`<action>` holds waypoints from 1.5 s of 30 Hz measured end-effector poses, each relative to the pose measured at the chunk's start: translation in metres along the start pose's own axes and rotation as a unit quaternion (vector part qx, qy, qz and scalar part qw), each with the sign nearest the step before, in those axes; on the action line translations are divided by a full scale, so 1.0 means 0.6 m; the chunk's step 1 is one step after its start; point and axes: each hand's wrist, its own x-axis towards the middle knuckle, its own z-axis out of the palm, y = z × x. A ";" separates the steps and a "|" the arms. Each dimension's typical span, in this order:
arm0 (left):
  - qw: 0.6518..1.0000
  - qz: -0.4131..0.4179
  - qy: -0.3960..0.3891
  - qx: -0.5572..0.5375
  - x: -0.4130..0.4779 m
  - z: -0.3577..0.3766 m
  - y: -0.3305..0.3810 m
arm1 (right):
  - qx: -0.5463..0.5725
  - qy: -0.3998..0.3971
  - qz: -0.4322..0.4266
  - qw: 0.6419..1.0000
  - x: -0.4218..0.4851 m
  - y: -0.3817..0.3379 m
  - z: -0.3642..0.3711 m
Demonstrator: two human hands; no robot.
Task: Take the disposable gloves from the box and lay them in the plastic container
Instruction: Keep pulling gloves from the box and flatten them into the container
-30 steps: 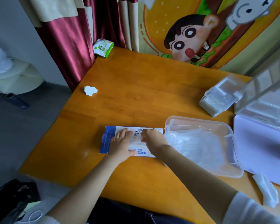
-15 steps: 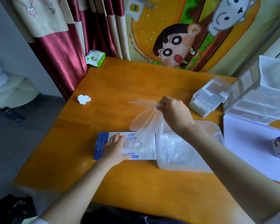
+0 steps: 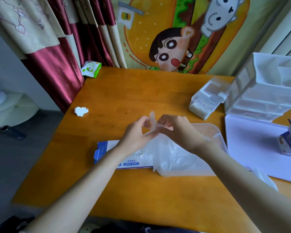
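Container (image 3: 214, 128) holds crumpled gloves (image 3: 173, 157), box (image 3: 106, 151) just beside; left hand (image 3: 134, 136) and right hand (image 3: 181, 132) pinch one glove (image 3: 152, 121) over wooden table (image 3: 133, 91), curtain (image 3: 57, 64) behind.

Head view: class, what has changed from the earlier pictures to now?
The right hand pulled a glove up out of the box; the left hand lifted off the box, and both hands now pinch the glove. Box, container and crumpled paper stayed put.

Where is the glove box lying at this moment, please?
In the head view, the glove box lies left of centre, beneath the left forearm, directly beside the plastic container.
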 end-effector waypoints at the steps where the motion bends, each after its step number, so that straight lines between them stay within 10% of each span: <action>1: 1.000 0.004 0.015 -0.012 0.002 0.002 0.003 | 0.031 0.031 0.004 0.999 -0.003 0.004 -0.001; 4: 0.997 -0.007 0.073 -0.010 0.003 0.005 0.004 | 0.144 0.153 0.101 0.972 -0.020 0.022 -0.003; 7: 0.991 -0.039 0.118 -0.048 0.002 0.009 0.006 | 0.232 0.080 0.237 0.940 -0.044 0.035 0.007; 11: 0.983 -0.061 0.117 -0.125 -0.003 0.028 0.017 | 0.266 -0.010 0.242 0.933 -0.059 0.050 0.021; 16: 0.981 -0.098 0.070 -0.152 -0.010 0.041 0.008 | 0.397 0.083 0.220 0.887 -0.049 0.054 0.002; 24: 0.994 -0.077 0.073 -0.002 0.016 -0.007 0.010 | 0.066 -0.007 0.079 0.995 -0.042 0.061 -0.079; 28: 0.992 0.056 -0.107 0.034 0.027 -0.016 0.087 | -0.074 -0.200 0.029 0.977 -0.042 0.038 -0.100; 32: 0.962 0.092 -0.231 0.118 0.043 -0.007 0.122 | -0.073 -0.223 0.014 0.972 -0.044 0.034 -0.110; 40: 0.969 0.077 -0.140 0.187 0.071 0.009 0.085 | -0.084 -0.125 0.074 0.986 -0.045 0.096 -0.136; 45: 0.983 0.167 0.054 0.056 0.080 0.013 0.129 | -0.125 0.160 0.004 0.979 -0.033 0.090 -0.169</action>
